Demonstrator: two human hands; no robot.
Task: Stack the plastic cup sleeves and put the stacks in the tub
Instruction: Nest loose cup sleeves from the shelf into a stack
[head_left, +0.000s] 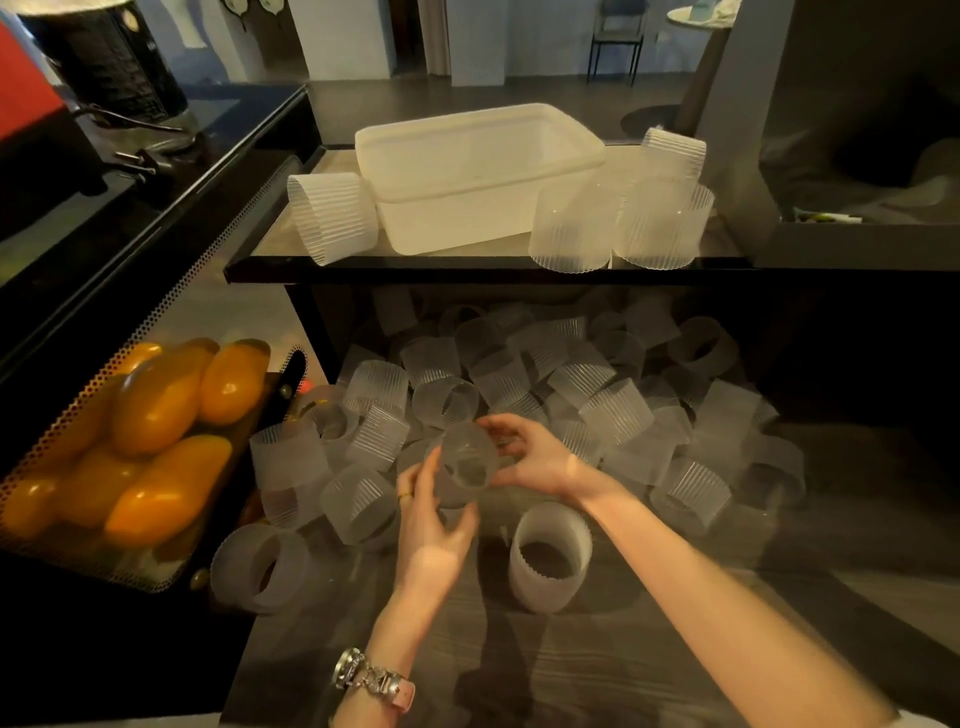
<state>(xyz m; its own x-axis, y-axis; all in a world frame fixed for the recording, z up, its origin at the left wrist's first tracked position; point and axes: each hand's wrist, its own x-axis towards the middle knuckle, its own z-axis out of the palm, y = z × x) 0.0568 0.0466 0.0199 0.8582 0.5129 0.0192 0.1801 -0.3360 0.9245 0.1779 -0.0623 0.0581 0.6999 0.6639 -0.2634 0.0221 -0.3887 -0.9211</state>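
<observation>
A ribbed, translucent cup sleeve (467, 457) is held above the lower surface (597, 670) with its open end toward the camera, between the right hand (530, 454), whose fingers curl round its right side, and the left hand (434, 519), whose fingers reach up to its left edge and lower rim. Behind and around it lies a loose pile of sleeves (545, 379), and an upright stack (549, 558) stands just beside the right forearm. The empty tub (483, 176) sits well apart on the upper shelf (467, 267), flanked by more sleeve stacks (621, 223); a tray of yellow mangoes (156, 431) lies to the left.
</observation>
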